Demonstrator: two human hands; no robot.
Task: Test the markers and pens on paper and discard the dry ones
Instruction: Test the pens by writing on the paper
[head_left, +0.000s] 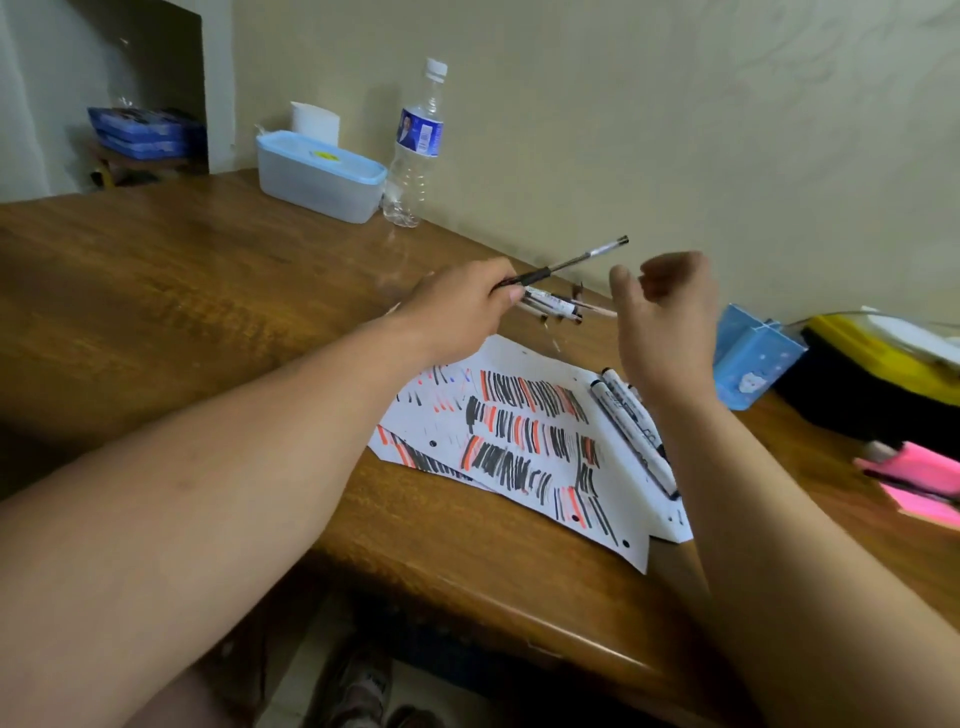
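Left hand (462, 306): we see it gripping a slim pen with a clear barrel and black rubber grip (576, 260), raised over the far side of the brown wooden table (208, 291). The pen slants up to the right, and its writing end is hidden in the fingers.
Right hand (665, 312): it is raised just right of the pen and apart from it. The fingers are loosely curled, and we can make out nothing in them.
Other pens: a small blurred heap of pens (553, 306) lies on the table under the held pen. We cannot count them.
Paper: white sheets covered in short black and red strokes (524, 441) lie near the table's front edge. The left forearm hides their left part.
Markers: white-barrelled markers with black caps (628, 421) lie on the paper's right side, partly behind the right forearm.
Far left: a translucent plastic box with a pale blue lid (317, 182) stands just beside a clear water bottle with a blue label (415, 150).
Right: a light blue pen holder (753, 364) stands on the table. Beyond it, a yellow and black object (883, 374) and a pink item (919, 478) are cut off at the edge, and we cannot identify them.
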